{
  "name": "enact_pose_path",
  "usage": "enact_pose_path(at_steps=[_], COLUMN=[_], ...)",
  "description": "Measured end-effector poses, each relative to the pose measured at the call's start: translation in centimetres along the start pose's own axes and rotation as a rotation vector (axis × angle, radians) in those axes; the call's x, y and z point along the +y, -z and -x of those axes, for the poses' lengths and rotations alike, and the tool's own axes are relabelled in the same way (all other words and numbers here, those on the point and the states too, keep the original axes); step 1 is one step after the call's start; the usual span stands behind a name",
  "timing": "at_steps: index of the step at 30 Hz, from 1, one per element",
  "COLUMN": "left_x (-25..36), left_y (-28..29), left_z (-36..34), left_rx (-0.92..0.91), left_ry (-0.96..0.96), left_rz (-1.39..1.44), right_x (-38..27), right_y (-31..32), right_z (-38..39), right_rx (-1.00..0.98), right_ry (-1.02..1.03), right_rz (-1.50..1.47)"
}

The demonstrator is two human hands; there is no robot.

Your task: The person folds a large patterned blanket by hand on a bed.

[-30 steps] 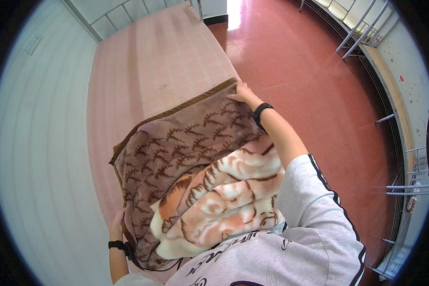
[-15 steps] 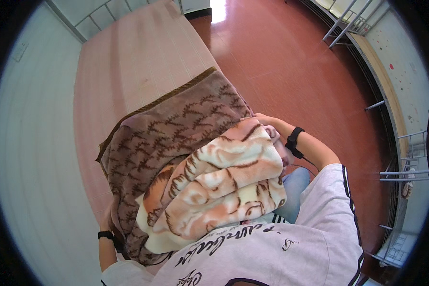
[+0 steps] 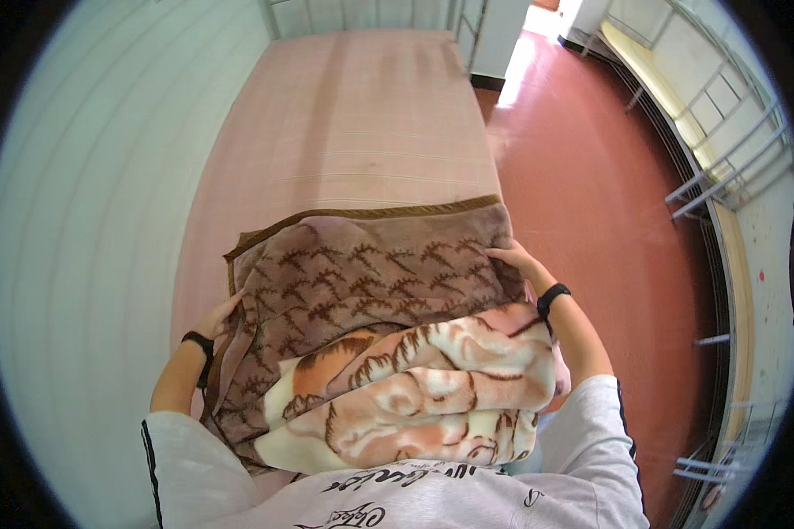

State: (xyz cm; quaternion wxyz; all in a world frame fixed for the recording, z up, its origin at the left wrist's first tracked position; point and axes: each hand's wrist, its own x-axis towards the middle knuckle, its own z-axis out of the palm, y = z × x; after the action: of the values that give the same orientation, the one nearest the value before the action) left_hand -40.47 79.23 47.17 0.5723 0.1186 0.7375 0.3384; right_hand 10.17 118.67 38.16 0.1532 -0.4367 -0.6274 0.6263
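A thick plush blanket (image 3: pixel 362 264) lies bunched across the near end of the bed, against my shirt. Its brown side with dark branch-like marks and a brown bound edge faces up at the far part; the cream and orange patterned side (image 3: pixel 441 388) is folded over nearer to me. My left hand (image 3: pixel 221 316) grips the blanket's left edge, some of its fingers hidden by the cloth. On the opposite edge, my right hand (image 3: pixel 513 260) is closed on the brown layer, fingertips on top.
Beyond the blanket stretches a bed with a pale pink sheet (image 3: pixel 362 115), its metal frame at the far end. A pale wall (image 3: pixel 106 220) runs along the left. Reddish floor (image 3: pixel 582 176) lies to the right, with metal bunk frames (image 3: pixel 723 167) past it.
The view has turned and the bed now stands straighter ahead. My left hand has moved forward along the blanket's left edge; my right hand's fingers now show on top of the cloth.
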Motion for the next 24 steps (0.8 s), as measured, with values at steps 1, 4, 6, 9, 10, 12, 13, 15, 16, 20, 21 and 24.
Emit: enact_pose_path(at_steps=[1,4,6,9,10,12,13,15,16,20,21,24], left_x=[-2.3,1.3,0.2,3.5,4.3,4.7,4.4,6.2,7.8,13.2,13.8,25.6], left_y=[4.2,-2.3,-1.4,-3.5,-5.4,-7.2,-6.9,-11.1,-12.8,-9.4,-5.4,-0.6], left_z=[-1.9,-2.9,-0.1,1.8,3.0,6.5,9.3,15.4,17.3,21.7,18.7,14.7], left_rx=[0.03,0.024,0.143,-0.023,0.025,-0.054,-0.173,-0.059,-0.116,0.389,0.612,0.853], left_ry=[-0.033,-0.126,-0.084,-0.102,-0.137,-0.318,-0.449,-0.671,-0.6,-0.855,-0.86,-1.122], left_rz=[-0.02,-0.163,-0.204,0.081,-0.035,-0.261,-0.376,-0.571,-0.65,-0.801,-0.786,-0.161], right_x=[-0.2,2.2,-0.8,0.4,0.6,-1.6,-4.2,-9.1,-10.4,-22.2,-26.5,-35.5], right_y=[-1.4,1.8,-2.3,-1.7,-1.3,-1.8,-2.5,-2.1,-1.0,-2.0,-2.1,5.9], right_z=[-1.1,-0.4,1.0,1.9,2.2,4.3,6.6,10.9,12.1,10.9,8.6,-1.2], right_rx=[-0.012,0.157,0.1,0.11,0.113,0.037,-0.082,-0.273,-0.402,-0.524,-0.3,0.572], right_ry=[-0.056,-0.215,-0.248,-0.135,-0.064,0.138,0.195,0.297,0.436,0.628,0.534,0.577], right_rz=[-0.014,0.012,0.017,0.09,0.194,0.219,0.271,0.4,0.593,0.841,0.819,0.68])
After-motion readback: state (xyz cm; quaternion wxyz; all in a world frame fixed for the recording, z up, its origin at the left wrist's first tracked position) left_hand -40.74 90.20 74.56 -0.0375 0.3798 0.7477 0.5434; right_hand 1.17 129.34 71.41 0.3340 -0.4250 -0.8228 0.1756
